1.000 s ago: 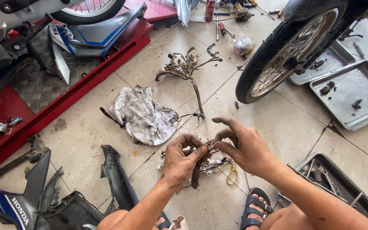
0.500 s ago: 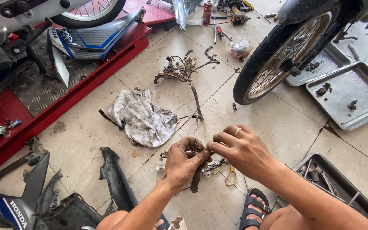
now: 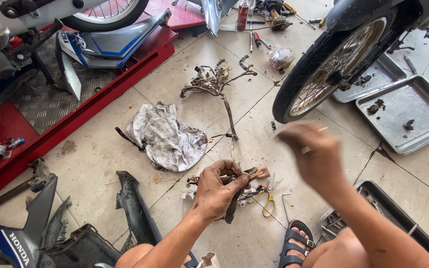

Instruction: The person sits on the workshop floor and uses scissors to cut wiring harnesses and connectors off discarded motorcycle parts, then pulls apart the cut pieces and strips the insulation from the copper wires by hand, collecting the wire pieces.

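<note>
My left hand (image 3: 218, 191) is closed around a dirty bundle of wires (image 3: 253, 174) with frayed coloured ends sticking out to the right. My right hand (image 3: 312, 155) is blurred, lifted up and to the right of the bundle, apart from it, a ring on one finger; I cannot make out whether it holds anything. Below the bundle on the tiled floor lie yellow-handled scissors (image 3: 269, 197) and small scraps. A longer piece of old wiring harness (image 3: 212, 81) lies further out on the floor.
A crumpled dirty rag (image 3: 167, 138) lies left of the harness. A motorcycle front wheel (image 3: 324, 71) stands at upper right beside metal trays (image 3: 408, 111). A red lift ramp (image 3: 70, 106) runs along the left. Dark fairing pieces (image 3: 132, 208) and a tool tray (image 3: 388, 213) flank my legs.
My right hand has let go of the wire bundle and swung up and to the right. My left hand keeps its grip on the bundle, nearly still.
</note>
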